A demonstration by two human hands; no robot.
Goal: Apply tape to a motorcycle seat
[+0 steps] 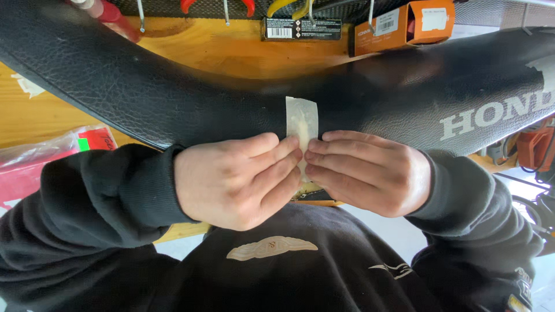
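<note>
A pale strip of tape (302,124) lies across the near edge of a black vinyl motorcycle seat (173,92) resting on a wooden surface (231,52), its upper part already flat on the vinyl while the lower end remains under the fingers. The left hand (237,179) and right hand (370,170) meet fingertip to fingertip on that lower end, fingers curled and close, pressing rather than gripping. Boxes (404,23) sit at the surface's far edge.

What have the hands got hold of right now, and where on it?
Both the left hand and right hand pinch the near end of a pale translucent strip lying across the black seat, fingertips meeting at its lower edge.
</note>
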